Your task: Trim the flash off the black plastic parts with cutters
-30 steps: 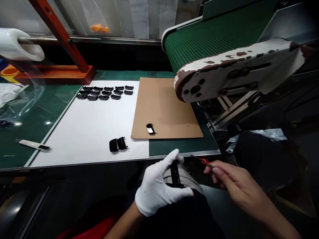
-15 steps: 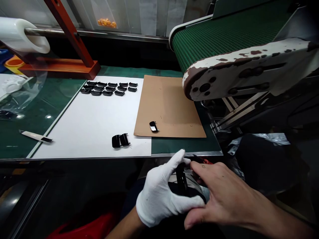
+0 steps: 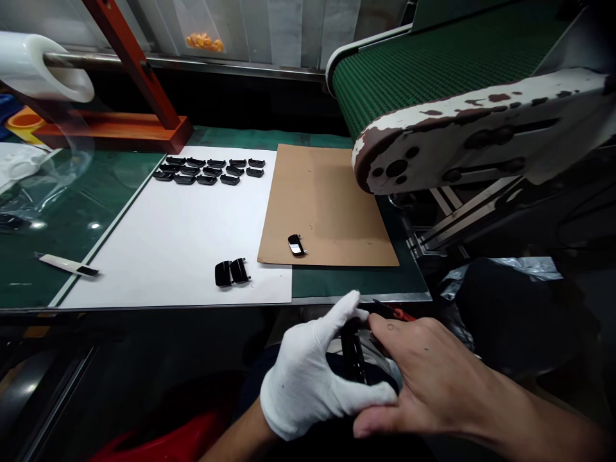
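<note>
My left hand [image 3: 308,378], in a white glove, grips a narrow black plastic part [image 3: 353,350] upright between thumb and fingers, below the table edge. My bare right hand [image 3: 433,372] spreads around that part, its fingers at the upper end. A small red-handled tool [image 3: 395,312] shows just past those fingers, and I cannot tell whether my right hand holds it. Several black parts [image 3: 206,170] stand in rows on a white sheet [image 3: 168,256]. A pair of black parts [image 3: 231,272] lies near its front edge. One more part [image 3: 296,245] rests on brown cardboard [image 3: 327,205].
A green belt conveyor [image 3: 433,70] with a chipped white side frame [image 3: 481,128] overhangs the table's far right. A green mat [image 3: 96,192] covers the table, with a white-handled knife [image 3: 67,264] on it. A film roll [image 3: 43,74] hangs at upper left.
My right hand has swung in from the right and now spreads around the black part. The left hand's grip looks the same, and the view has shifted slightly.
</note>
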Tool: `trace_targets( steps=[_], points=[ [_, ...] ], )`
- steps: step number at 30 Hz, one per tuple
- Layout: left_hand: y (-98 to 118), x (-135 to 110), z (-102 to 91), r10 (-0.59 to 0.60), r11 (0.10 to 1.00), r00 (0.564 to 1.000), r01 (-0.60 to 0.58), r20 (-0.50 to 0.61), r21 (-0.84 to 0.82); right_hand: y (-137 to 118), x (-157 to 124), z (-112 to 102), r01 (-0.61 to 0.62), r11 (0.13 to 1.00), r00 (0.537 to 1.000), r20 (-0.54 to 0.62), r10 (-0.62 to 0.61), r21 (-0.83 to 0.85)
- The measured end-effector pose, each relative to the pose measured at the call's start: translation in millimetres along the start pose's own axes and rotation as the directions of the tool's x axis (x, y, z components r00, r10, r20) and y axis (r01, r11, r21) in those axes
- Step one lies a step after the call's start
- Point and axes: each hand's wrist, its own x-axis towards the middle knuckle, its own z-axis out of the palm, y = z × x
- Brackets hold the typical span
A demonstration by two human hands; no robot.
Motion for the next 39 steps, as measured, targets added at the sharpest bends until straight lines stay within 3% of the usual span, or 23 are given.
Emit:
trace_targets(
  steps=[5,12,16,29,36,39],
  points=[
    [-2,-3,4.7,-0.039,0.999,0.999,0.039,-0.013,-0.016,1,0,1,-0.015,0.989,0.999,0.04,0.022,-0.148],
    [-5,-6,10.3,-0.008,0.998,0.998,0.012,-0.065,0.061,7,-4,7,0.077,0.945,0.984,-0.13,-0.124,-0.317],
    [-5,-6,12.3,0.006,0.997,0.997,0.0,-0.076,0.082,9,-5,7,0.122,0.918,0.968,-0.158,-0.194,-0.377],
    [-7,-5,13.2,-0.034,0.995,0.998,0.039,-0.062,0.092,13,-5,8,0.153,0.881,0.958,-0.152,-0.243,-0.447],
    [-4,-1,8.7,-0.067,0.994,0.997,0.071,-0.043,0.086,8,-2,1,0.183,0.873,0.914,-0.248,-0.321,-0.452],
    [-1,2,6.1,-0.041,0.996,0.999,0.042,-0.022,0.073,6,-1,-3,0.158,0.897,0.915,-0.281,-0.291,-0.413]
  ],
)
